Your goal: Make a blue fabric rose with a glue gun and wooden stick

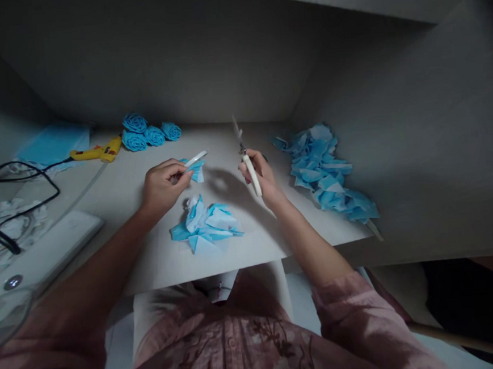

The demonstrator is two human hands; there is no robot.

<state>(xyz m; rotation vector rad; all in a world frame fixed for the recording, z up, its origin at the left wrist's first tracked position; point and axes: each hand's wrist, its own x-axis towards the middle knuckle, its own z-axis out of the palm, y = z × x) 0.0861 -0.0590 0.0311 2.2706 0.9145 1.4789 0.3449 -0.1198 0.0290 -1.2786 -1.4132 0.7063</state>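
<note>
My left hand (166, 182) pinches a small pleated piece of blue and white material (197, 171), with a white strip (196, 158) lying along its upper edge. My right hand (263, 174) is closed around the white handles of a pair of scissors (252, 175). The blades point up and away, and they are apart from the blue piece. Between my forearms, near the front of the table, lies a loose heap of blue and white scraps (207, 224). Whether the material is paper or fabric I cannot tell.
Several rolled blue flowers (154, 135) sit at the back left beside a yellow glue gun (108, 150) with a black cord. A flat blue sheet (53, 144) lies behind it. A white power strip (69, 232) is at left. More blue scraps (320, 167) line the right wall.
</note>
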